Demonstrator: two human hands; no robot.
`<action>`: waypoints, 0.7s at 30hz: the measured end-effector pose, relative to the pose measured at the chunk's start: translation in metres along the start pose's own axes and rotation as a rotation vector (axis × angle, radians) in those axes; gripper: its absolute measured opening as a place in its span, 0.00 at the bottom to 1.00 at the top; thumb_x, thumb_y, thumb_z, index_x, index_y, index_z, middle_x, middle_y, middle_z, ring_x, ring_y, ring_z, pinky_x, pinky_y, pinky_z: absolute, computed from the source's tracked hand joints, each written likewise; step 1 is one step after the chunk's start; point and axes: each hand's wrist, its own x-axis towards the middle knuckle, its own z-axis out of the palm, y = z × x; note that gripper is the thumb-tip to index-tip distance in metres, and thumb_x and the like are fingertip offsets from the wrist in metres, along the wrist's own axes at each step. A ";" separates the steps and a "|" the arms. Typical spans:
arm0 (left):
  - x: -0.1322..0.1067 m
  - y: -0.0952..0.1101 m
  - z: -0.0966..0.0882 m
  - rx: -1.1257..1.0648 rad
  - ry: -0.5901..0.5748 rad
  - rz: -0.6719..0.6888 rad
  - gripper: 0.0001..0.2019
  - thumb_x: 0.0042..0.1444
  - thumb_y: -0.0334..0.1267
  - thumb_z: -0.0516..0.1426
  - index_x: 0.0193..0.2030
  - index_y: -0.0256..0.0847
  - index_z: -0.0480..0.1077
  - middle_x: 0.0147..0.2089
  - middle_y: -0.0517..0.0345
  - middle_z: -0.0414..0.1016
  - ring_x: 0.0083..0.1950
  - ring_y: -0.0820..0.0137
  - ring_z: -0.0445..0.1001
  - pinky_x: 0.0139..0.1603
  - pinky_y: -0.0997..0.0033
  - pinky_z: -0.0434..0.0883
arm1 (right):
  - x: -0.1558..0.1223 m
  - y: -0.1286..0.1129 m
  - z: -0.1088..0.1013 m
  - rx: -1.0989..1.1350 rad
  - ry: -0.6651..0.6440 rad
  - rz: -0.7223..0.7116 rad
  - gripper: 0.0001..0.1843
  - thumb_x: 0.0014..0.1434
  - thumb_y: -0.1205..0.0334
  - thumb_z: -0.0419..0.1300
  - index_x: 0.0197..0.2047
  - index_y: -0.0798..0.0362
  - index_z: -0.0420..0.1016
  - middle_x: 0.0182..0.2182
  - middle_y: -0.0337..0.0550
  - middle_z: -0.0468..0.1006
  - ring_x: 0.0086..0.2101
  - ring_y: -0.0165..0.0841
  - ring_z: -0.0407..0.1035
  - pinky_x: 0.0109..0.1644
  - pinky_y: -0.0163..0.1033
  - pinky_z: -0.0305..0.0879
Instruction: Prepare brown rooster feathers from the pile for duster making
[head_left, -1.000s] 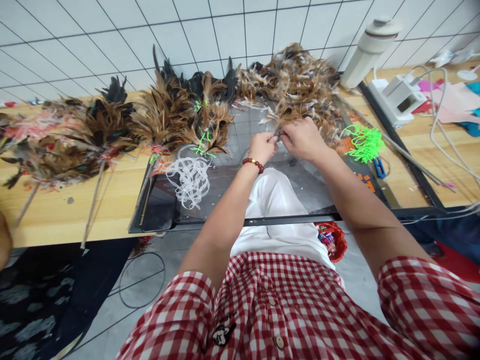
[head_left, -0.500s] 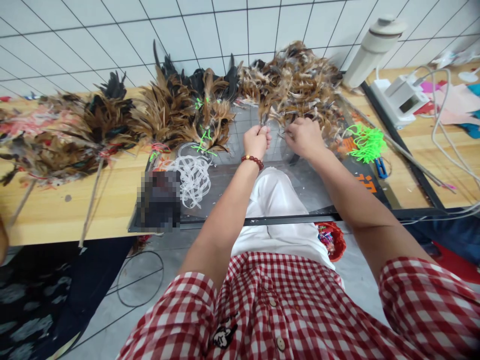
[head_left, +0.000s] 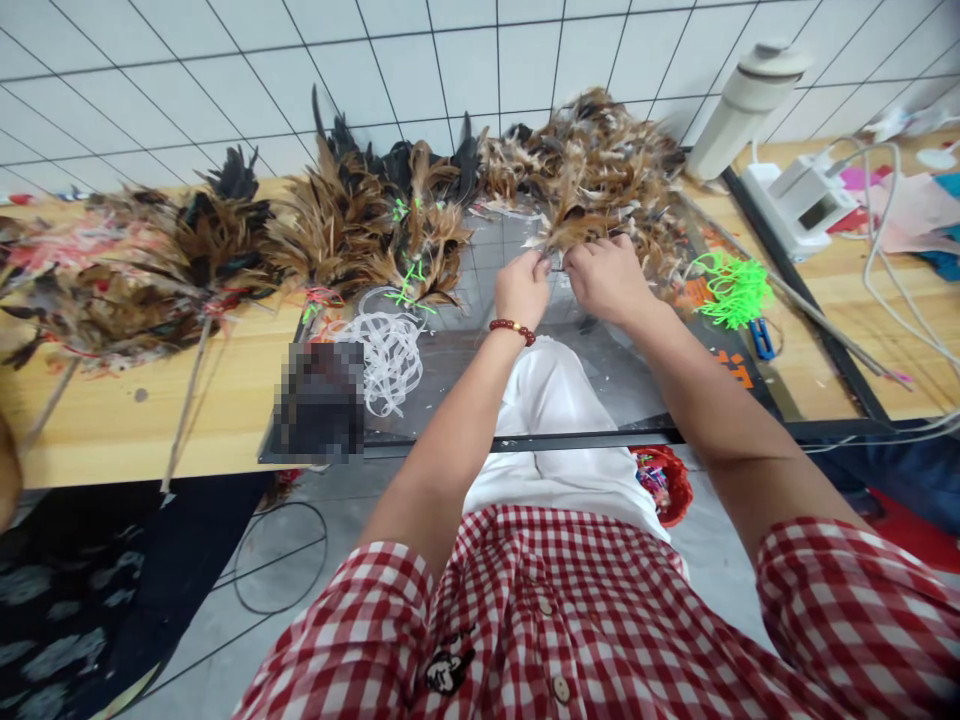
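Tuft fanned to the far right of a two-handed pinch

A brown tuft (head_left: 583,232) is seen just beyond the fingertips, at the near edge of the pile (head_left: 611,170). Its long axis appears to be pointed from the quill ends, between the hands, toward the far right, though its outline is partly lost against the pile. By the left hand (head_left: 523,290), the quill ends seem to be clamped between thumb and finger. The right hand (head_left: 607,281) is set just beside it, fingers curled together; whether anything is gripped there cannot be told. Of the two, the right hand is placed nearer the fanned part. Beneath both, a dark panel (head_left: 461,375) is laid. Green ties (head_left: 731,290) are heaped to the right, white strips (head_left: 388,362) to the left.
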 end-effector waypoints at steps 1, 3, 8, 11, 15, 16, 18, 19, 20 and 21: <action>-0.002 0.003 -0.001 0.037 -0.020 0.005 0.09 0.64 0.31 0.59 0.35 0.45 0.80 0.42 0.55 0.85 0.56 0.63 0.81 0.60 0.67 0.73 | 0.000 -0.001 0.000 0.000 0.007 -0.009 0.19 0.71 0.60 0.47 0.50 0.54 0.79 0.43 0.57 0.83 0.49 0.52 0.72 0.56 0.57 0.58; -0.005 0.008 -0.003 0.087 -0.059 0.017 0.11 0.63 0.30 0.58 0.33 0.45 0.79 0.40 0.54 0.85 0.56 0.62 0.82 0.59 0.68 0.73 | 0.000 -0.002 0.000 0.000 0.022 -0.021 0.19 0.72 0.60 0.47 0.48 0.54 0.78 0.43 0.57 0.83 0.50 0.52 0.72 0.57 0.57 0.58; -0.008 0.013 -0.003 0.117 -0.132 -0.006 0.13 0.63 0.29 0.58 0.27 0.43 0.76 0.36 0.52 0.83 0.52 0.61 0.82 0.55 0.69 0.73 | 0.002 -0.002 0.003 -0.004 0.038 -0.025 0.17 0.71 0.60 0.48 0.47 0.55 0.78 0.46 0.59 0.82 0.53 0.53 0.71 0.57 0.57 0.59; -0.007 0.014 -0.002 0.059 -0.141 -0.075 0.14 0.61 0.27 0.59 0.24 0.42 0.72 0.32 0.54 0.80 0.46 0.65 0.81 0.49 0.71 0.73 | 0.003 0.003 -0.001 0.015 0.041 -0.010 0.17 0.70 0.60 0.49 0.48 0.54 0.78 0.47 0.58 0.83 0.52 0.53 0.72 0.58 0.58 0.60; -0.004 0.020 -0.002 -0.196 -0.086 -0.312 0.14 0.65 0.28 0.56 0.26 0.40 0.70 0.25 0.61 0.72 0.28 0.75 0.72 0.32 0.77 0.65 | 0.000 0.024 -0.021 0.047 0.075 0.137 0.17 0.72 0.58 0.49 0.50 0.49 0.79 0.49 0.54 0.83 0.54 0.52 0.72 0.60 0.59 0.60; -0.004 0.023 -0.004 -0.269 -0.065 -0.372 0.15 0.67 0.29 0.55 0.27 0.40 0.70 0.23 0.63 0.69 0.24 0.77 0.68 0.28 0.78 0.62 | -0.001 0.031 -0.027 0.059 0.095 0.184 0.18 0.72 0.58 0.49 0.50 0.48 0.79 0.50 0.54 0.83 0.54 0.51 0.72 0.60 0.59 0.60; -0.004 0.030 -0.006 -0.386 -0.032 -0.455 0.15 0.70 0.31 0.54 0.29 0.40 0.68 0.22 0.66 0.66 0.21 0.80 0.63 0.24 0.79 0.58 | -0.003 0.043 -0.035 0.098 0.128 0.240 0.17 0.72 0.58 0.49 0.51 0.46 0.79 0.53 0.53 0.83 0.56 0.50 0.71 0.61 0.59 0.61; -0.004 0.032 -0.008 -0.428 -0.022 -0.483 0.15 0.70 0.31 0.54 0.30 0.40 0.68 0.22 0.67 0.65 0.20 0.81 0.62 0.24 0.80 0.57 | -0.004 0.047 -0.038 0.120 0.131 0.243 0.16 0.72 0.58 0.50 0.51 0.45 0.79 0.55 0.52 0.82 0.57 0.50 0.70 0.61 0.58 0.62; -0.005 0.034 -0.009 -0.460 -0.016 -0.506 0.15 0.71 0.32 0.54 0.30 0.40 0.67 0.22 0.68 0.65 0.20 0.82 0.61 0.23 0.80 0.56 | -0.005 0.050 -0.040 0.139 0.128 0.234 0.15 0.71 0.59 0.51 0.50 0.44 0.79 0.56 0.51 0.81 0.58 0.49 0.70 0.61 0.57 0.62; -0.005 0.036 -0.010 -0.484 -0.013 -0.527 0.15 0.72 0.32 0.53 0.30 0.40 0.67 0.22 0.68 0.64 0.20 0.83 0.61 0.23 0.81 0.56 | -0.005 0.051 -0.041 0.147 0.118 0.218 0.15 0.70 0.61 0.52 0.50 0.44 0.79 0.59 0.51 0.80 0.59 0.48 0.69 0.61 0.56 0.63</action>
